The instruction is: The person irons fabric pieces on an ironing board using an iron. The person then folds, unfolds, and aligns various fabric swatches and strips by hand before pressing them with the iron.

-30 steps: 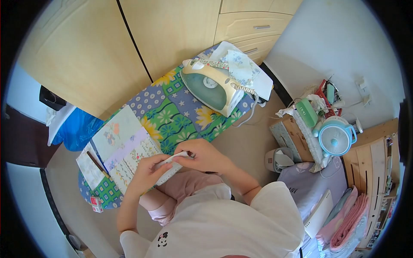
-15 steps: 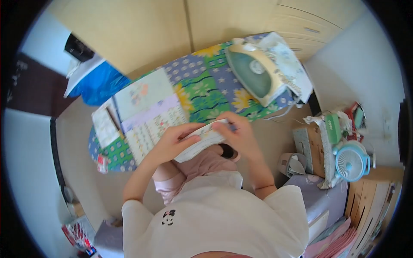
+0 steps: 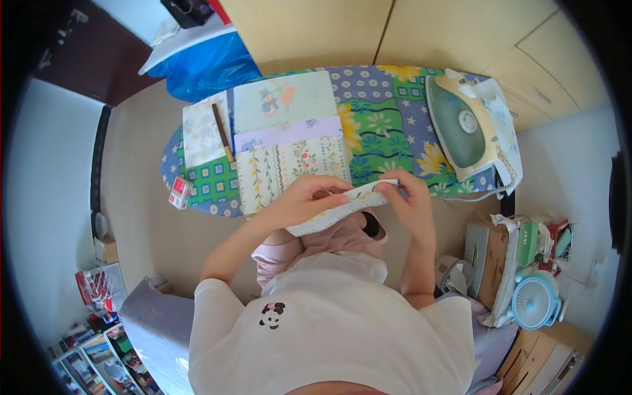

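Observation:
A folded strip of white floral cloth is held above my lap, just off the near edge of the ironing board. My left hand grips its left part, with thumb and fingers on the upper edge. At the strip's right end, my right hand pinches it between thumb and fingers. Behind my left hand, a floral cloth piece lies on the board below a pale sheet with printed figures. A brown pen-like stick rests on a white patterned piece.
An iron stands at the board's right end, its cord hanging along the near edge. A small red and white box sits at the left edge. A blue fan is at the lower right, and a blue bag at the upper left.
The view has turned, so the board now runs nearly level across it. My right hand has moved away from my left, and the cloth strip is stretched longer between them.

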Tool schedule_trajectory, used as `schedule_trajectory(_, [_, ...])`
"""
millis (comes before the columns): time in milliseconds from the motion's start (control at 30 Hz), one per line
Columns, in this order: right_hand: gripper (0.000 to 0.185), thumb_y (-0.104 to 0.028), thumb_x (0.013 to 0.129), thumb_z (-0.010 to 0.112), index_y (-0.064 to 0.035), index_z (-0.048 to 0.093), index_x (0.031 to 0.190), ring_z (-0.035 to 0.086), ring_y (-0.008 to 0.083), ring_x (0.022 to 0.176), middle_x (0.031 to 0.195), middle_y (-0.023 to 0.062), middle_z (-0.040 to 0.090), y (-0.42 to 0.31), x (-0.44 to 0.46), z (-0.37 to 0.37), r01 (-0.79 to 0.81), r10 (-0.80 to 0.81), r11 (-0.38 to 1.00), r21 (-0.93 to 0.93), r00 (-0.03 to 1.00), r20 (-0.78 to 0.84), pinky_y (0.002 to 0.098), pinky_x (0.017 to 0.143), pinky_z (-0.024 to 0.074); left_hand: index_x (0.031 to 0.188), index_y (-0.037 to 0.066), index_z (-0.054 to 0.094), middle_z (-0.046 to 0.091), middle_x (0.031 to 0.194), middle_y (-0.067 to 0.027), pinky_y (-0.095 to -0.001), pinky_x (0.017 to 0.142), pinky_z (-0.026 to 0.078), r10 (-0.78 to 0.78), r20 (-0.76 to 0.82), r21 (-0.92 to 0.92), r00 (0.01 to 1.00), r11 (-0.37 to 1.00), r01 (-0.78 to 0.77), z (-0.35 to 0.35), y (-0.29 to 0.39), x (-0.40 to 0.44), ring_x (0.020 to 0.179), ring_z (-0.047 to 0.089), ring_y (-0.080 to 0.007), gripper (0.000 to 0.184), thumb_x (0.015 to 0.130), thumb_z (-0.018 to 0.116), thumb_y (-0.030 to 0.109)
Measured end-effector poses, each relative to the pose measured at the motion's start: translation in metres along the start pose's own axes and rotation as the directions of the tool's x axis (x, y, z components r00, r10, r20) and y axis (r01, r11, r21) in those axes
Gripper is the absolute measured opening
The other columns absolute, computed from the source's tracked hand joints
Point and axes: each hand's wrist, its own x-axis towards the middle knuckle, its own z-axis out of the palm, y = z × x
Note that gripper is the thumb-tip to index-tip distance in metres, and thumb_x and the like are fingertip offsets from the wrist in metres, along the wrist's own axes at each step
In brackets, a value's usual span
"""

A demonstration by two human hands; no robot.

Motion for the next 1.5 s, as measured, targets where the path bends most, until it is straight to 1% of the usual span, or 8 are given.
schedule_trajectory(300, [0.01, -0.009, 0.08, 0.068, -0.0023, 0.064, 0.087, 0.053, 0.0065, 0.067, 0.075, 0.0036, 0.063, -0.004, 0.004, 0.012, 0.147, -0.128, 0.97, -0.195, 0.986, 0.11, 0.0205, 0.059, 0.0419, 0.103, -0.003, 0.064, 0.067, 0.088, -0.0039, -0.0204, 0.069, 0.046, -0.044, -0.01, 0.104, 0.999, 0.994, 0.045, -0.005, -0.004, -0.019, 0.079, 0.056, -0.0042, 0.018, 0.09, 0.057, 0.009])
schedule_trajectory(467, [0.009, -0.011, 0.082, 0.067, -0.0021, 0.065, 0.085, 0.049, 0.0047, 0.064, 0.071, 0.0003, 0.061, 0.004, 0.012, 0.017, -0.051, 0.05, 0.998, 0.036, 0.998, 0.034, 0.0213, 0.054, 0.0365, 0.103, -0.003, 0.064, 0.067, 0.087, -0.0037, -0.0202, 0.069, 0.046, -0.031, -0.07, 0.12, 0.997, 0.992, 0.04, -0.022, -0.015, -0.039, 0.08, 0.057, -0.0038, 0.018, 0.089, 0.059, 0.009])
schedule_trajectory(767, [0.018, -0.016, 0.084, 0.065, 0.0017, 0.064, 0.087, 0.047, 0.0105, 0.058, 0.065, 0.0045, 0.058, 0.036, 0.049, 0.035, -0.062, 0.106, 0.963, -0.262, 0.982, 0.157, 0.0253, 0.054, 0.0387, 0.091, -0.005, 0.065, 0.064, 0.075, -0.0035, -0.0194, 0.06, 0.044, -0.054, -0.376, 0.213, 0.925, 0.967, 0.143, -0.097, -0.017, -0.08, 0.069, 0.055, -0.0043, 0.018, 0.087, 0.062, 0.013])
schedule_trajectory(833, [0.018, -0.016, 0.084, 0.066, 0.0015, 0.064, 0.088, 0.049, 0.0115, 0.058, 0.065, 0.0058, 0.058, 0.042, 0.054, 0.04, -0.037, 0.087, 0.959, -0.281, 0.982, 0.166, 0.0261, 0.055, 0.0396, 0.088, -0.004, 0.065, 0.063, 0.07, -0.0046, -0.0201, 0.057, 0.043, -0.19, -0.464, 0.238, 0.865, 0.914, 0.328, -0.1, -0.006, -0.083, 0.063, 0.056, -0.0067, 0.019, 0.086, 0.063, 0.014])
schedule_trajectory(933, [0.018, -0.015, 0.083, 0.066, 0.0011, 0.064, 0.09, 0.052, 0.013, 0.059, 0.066, 0.0081, 0.06, 0.038, 0.056, 0.044, -0.044, 0.093, 0.955, -0.295, 0.983, 0.156, 0.0268, 0.056, 0.0412, 0.086, -0.004, 0.066, 0.062, 0.066, -0.0061, -0.0224, 0.055, 0.043, -0.168, -0.524, 0.288, 0.835, 0.888, 0.359, -0.107, -0.005, -0.084, 0.06, 0.057, -0.009, 0.019, 0.084, 0.065, 0.015])
schedule_trajectory(1033, [0.018, -0.015, 0.082, 0.066, 0.0007, 0.063, 0.091, 0.054, 0.0137, 0.06, 0.068, 0.0098, 0.062, 0.031, 0.059, 0.044, -0.067, 0.125, 0.936, -0.346, 0.981, 0.149, 0.027, 0.057, 0.0426, 0.084, -0.004, 0.065, 0.062, 0.064, -0.0066, -0.0243, 0.055, 0.043, 0.01, -0.479, 0.434, 0.878, 0.872, 0.227, -0.116, -0.015, -0.084, 0.058, 0.057, -0.0092, 0.019, 0.083, 0.065, 0.015])
schedule_trajectory(1400, [0.018, -0.014, 0.08, 0.066, 0.0013, 0.064, 0.087, 0.056, 0.0178, 0.06, 0.071, 0.0106, 0.064, 0.04, 0.065, 0.041, -0.028, 0.077, 0.92, -0.39, 0.991, 0.111, 0.0294, 0.059, 0.0448, 0.078, -0.002, 0.062, 0.056, 0.059, -0.0031, -0.0243, 0.049, 0.037, -0.078, -0.4, 0.462, 0.913, 0.844, 0.274, -0.133, -0.016, -0.082, 0.053, 0.05, -0.0073, 0.02, 0.086, 0.06, 0.017])
schedule_trajectory(1500, [0.015, -0.011, 0.083, 0.066, 0.0031, 0.062, 0.086, 0.052, 0.0088, 0.06, 0.068, 0.0042, 0.061, 0.031, 0.069, 0.037, -0.052, 0.134, 0.913, -0.405, 0.975, 0.176, 0.0237, 0.056, 0.0419, 0.077, -0.002, 0.061, 0.05, 0.056, 0.0005, -0.0244, 0.047, 0.031, -0.097, -0.372, 0.448, 0.923, 0.853, 0.27, -0.136, -0.015, -0.081, 0.051, 0.042, -0.0057, 0.022, 0.087, 0.059, 0.017])
